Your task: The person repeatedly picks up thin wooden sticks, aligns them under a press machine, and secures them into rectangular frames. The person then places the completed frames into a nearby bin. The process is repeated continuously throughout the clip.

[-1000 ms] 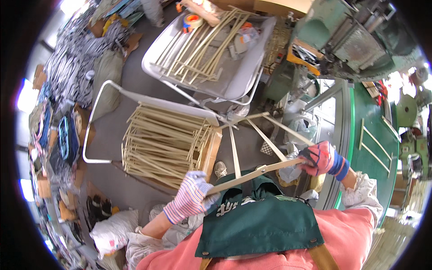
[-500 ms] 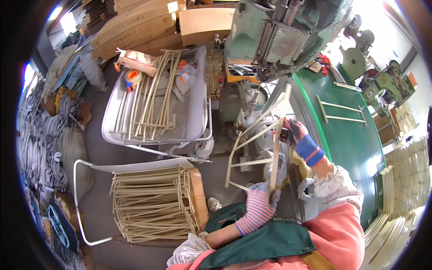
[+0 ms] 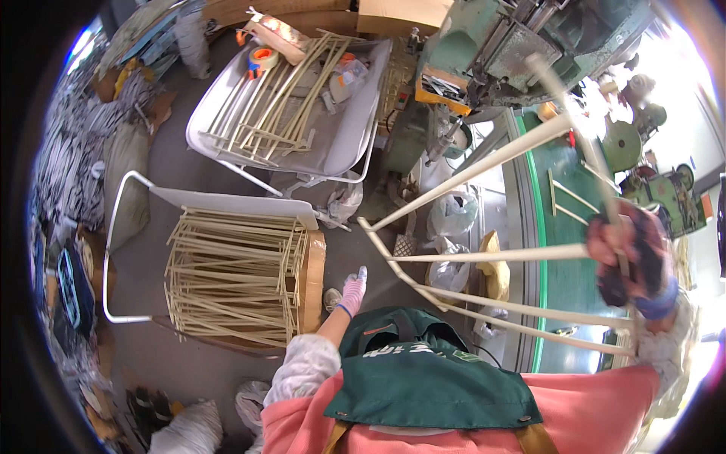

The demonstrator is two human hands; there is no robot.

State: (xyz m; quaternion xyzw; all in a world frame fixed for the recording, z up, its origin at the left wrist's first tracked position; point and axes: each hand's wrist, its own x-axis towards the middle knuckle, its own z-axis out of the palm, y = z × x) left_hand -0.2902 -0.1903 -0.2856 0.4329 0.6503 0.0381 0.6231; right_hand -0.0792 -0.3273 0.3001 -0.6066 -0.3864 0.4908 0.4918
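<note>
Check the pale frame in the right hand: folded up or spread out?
Spread out: the pale frame shows its crossbars standing apart, with wide gaps between them. Its side at the right hand is blurred.

One held frame [image 3: 491, 255]; one tape roll [image 3: 264, 54]; one green apron [image 3: 435, 390].

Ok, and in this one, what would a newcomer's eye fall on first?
Probably the large cream-coloured frame of slim bars, right of centre, gripped by the right hand in a dark-and-red glove. Next, the dense stack of slim cream-coloured bars on the left, then the bulky, worn green metal machine at the upper right.
</note>
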